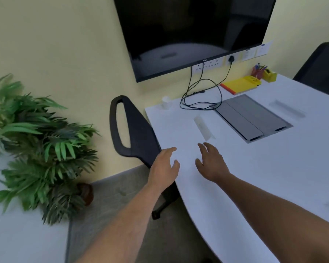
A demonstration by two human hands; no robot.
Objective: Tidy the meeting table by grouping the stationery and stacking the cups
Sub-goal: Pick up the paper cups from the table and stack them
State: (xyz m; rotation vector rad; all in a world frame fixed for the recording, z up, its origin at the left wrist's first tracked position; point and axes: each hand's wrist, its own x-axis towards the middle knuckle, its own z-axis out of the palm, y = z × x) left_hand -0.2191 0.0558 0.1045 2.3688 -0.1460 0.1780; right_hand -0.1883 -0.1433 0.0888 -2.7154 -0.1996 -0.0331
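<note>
Both hands hovered open-fingered over the near edge of the white table (254, 177), holding nothing.

A dark wall screen (194, 29) hung above the table's far end, with black cables (201, 93) looping down onto the tabletop beside a grey recessed panel (253, 116). A black chair (133, 130) stood at the table's left edge, and a green potted plant (38, 141) lay further left. The left hand (164, 165) and right hand (212, 161) were near each other, fingers loosely spread and relaxed; whether they touched the surface could not be told. The stationery sat well apart at the far right corner: a yellow notepad (237, 85), a red pen holder (257, 72) and a yellow tape dispenser (270, 75). A white cup (166, 102) stood at the far left corner.
</note>
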